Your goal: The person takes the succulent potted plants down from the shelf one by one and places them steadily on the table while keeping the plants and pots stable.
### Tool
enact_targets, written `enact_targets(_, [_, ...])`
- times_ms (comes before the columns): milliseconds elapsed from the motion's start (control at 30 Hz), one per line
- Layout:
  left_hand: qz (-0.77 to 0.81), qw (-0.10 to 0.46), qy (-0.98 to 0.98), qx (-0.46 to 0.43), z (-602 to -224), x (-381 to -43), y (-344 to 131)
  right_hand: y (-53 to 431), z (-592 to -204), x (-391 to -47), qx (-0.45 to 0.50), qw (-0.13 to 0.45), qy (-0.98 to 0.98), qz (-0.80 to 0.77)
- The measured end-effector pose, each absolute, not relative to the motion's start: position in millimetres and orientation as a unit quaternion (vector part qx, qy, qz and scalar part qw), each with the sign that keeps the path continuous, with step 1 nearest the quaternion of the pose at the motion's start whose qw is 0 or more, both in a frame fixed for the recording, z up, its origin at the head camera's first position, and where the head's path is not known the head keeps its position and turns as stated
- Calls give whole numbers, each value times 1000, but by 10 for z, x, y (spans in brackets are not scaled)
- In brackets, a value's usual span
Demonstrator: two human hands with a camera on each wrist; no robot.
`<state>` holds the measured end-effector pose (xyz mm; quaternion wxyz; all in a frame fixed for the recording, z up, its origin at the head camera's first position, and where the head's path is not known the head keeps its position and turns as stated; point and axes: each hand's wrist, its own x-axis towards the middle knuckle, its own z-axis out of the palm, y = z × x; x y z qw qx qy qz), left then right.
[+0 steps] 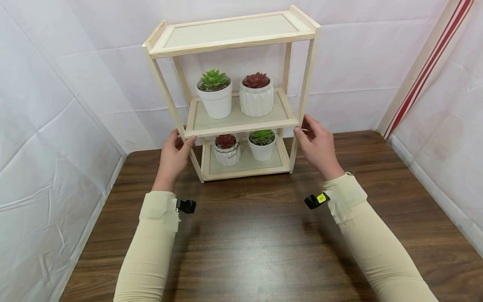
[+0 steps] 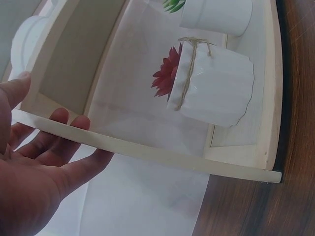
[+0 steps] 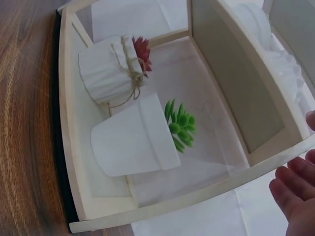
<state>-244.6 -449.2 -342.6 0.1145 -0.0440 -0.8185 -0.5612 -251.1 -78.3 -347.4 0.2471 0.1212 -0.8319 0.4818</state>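
A pale wooden three-tier shelf (image 1: pixel 241 126) stands near the back of the table. My left hand (image 1: pixel 174 156) grips its left front post at the middle tier; in the left wrist view the thumb and fingers lie on either side of the wood. At the same height my right hand (image 1: pixel 319 144) holds the right front post, mostly cut off in the right wrist view. On the middle tier sit a green succulent in a white pot (image 1: pixel 216 100) and a red one in a ribbed pot (image 1: pixel 256 101). Below are a twine-tied pot (image 2: pixel 216 88) with a red succulent and a smooth white pot (image 3: pixel 130 140) with a green one.
The dark wood-grain table (image 1: pixel 245 235) extends in front of the shelf. White sheeting (image 1: pixel 358 75) hangs behind and at both sides. A red-and-white striped band (image 1: pixel 422 79) runs down the right corner.
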Motion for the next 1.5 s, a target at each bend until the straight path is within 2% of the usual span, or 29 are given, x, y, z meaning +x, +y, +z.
enact_targets(233, [-559, 116, -820, -44, -3422, -2424, -4497, -822, -3422, -2426, 125, 288, -820, 478])
enact_targets(533, [-558, 118, -820, -51, -3430, -2431, -4504, -876, -3371, -2321, 134, 370, -797, 458])
enact_targets(733, [-556, 121, -821, -51, -3430, -2434, -4502, -1023, -3208, -2139, 167, 412, -772, 455])
enact_targets(900, [-552, 122, -824, -47, -3423, -2427, -4501, -1142, -3074, -1997, 177, 402, -771, 462])
enact_targets(1200, [-548, 114, -828, -38, -3421, -2446, -4510, -1224, -2954, -1939, 188, 360, -789, 462])
enact_targets(1500, [-546, 117, -829, -40, -3439, -2459, -4505, -1223, -3016, -2141, 186, 332, -800, 464])
